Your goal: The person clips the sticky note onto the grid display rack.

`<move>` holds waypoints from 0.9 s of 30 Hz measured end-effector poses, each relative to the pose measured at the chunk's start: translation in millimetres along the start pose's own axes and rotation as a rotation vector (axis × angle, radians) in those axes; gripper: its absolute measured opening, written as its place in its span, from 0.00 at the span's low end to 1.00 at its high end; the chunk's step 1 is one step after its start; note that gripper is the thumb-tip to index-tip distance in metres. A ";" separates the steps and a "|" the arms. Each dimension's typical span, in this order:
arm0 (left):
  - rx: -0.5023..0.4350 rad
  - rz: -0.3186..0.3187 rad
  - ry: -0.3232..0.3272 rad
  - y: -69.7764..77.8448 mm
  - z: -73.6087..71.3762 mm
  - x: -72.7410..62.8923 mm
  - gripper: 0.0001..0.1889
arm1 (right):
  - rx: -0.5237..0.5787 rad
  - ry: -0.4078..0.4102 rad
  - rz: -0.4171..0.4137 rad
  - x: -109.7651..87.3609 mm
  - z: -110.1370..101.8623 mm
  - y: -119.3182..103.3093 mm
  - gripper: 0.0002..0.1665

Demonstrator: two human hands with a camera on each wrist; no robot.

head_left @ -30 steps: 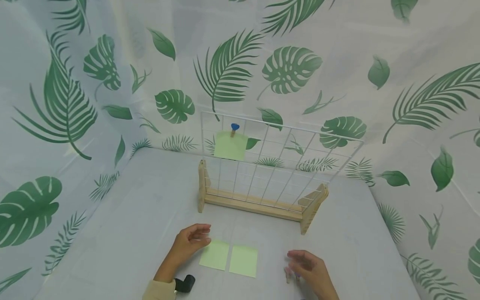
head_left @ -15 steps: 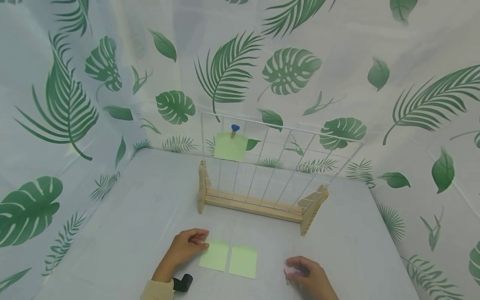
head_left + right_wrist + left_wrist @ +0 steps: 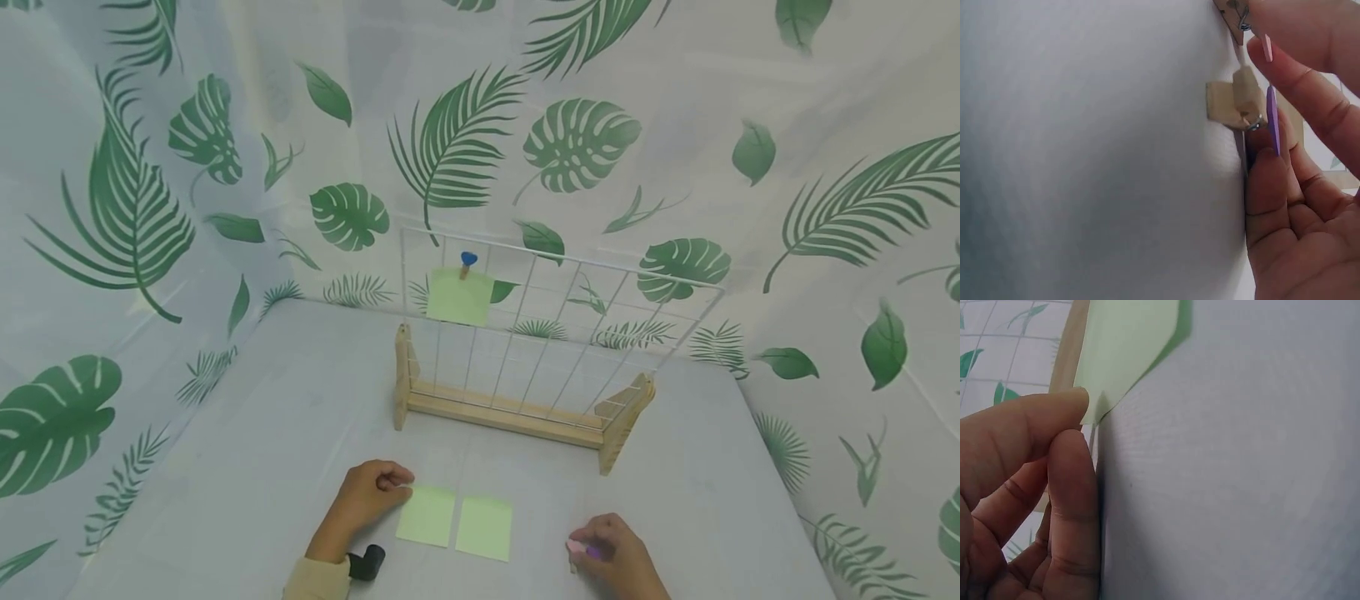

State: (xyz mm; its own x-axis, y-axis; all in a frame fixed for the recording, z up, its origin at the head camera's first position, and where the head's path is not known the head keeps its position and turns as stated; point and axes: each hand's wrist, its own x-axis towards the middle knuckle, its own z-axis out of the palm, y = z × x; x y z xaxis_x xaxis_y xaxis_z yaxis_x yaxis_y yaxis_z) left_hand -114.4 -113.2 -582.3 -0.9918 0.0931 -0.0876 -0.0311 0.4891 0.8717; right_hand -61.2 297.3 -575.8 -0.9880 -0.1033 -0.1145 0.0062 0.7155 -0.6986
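My left hand is at the upper left corner of a pale green sticky note. In the left wrist view, the thumb tip overlaps the edge of the note, and another fingertip lies just below its corner. My right hand pinches a small wooden clothespin with a pink top between thumb and finger. Beside it, within the curve of the fingers, is a second clothespin with a purple top; its wooden legs point toward the table in the right wrist view.
Another green sticky note lies right of the first. Behind them stands a white wire grid on a wooden base. A blue heart-topped clothespin fastens a green note to it. Leaf-patterned curtains surround the white table.
My right hand's fingers have closed in on the pink-topped clothespin. The left hand has drawn its thumb and fingers closer together at the note's corner and moved slightly down.
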 end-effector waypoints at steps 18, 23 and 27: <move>0.010 -0.036 -0.014 1.1 -5.0 0.0 0.03 | 0.185 -0.042 -0.005 2.5 -3.6 -0.5 0.06; 0.004 -0.026 -0.019 1.4 -7.7 2.3 0.03 | 0.168 0.049 -0.043 3.7 -5.3 -8.1 0.04; -0.028 -0.017 -0.031 0.9 -8.7 3.2 0.03 | 0.172 0.071 0.026 5.6 -7.2 -14.6 0.08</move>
State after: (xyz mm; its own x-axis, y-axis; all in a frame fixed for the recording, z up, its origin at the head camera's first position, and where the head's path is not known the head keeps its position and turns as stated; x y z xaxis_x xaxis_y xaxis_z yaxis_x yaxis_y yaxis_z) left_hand -118.6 -119.9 -577.6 -0.9868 0.1117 -0.1171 -0.0520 0.4663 0.8831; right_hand -67.9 291.3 -561.1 -0.9956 -0.0324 -0.0882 0.0524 0.5877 -0.8073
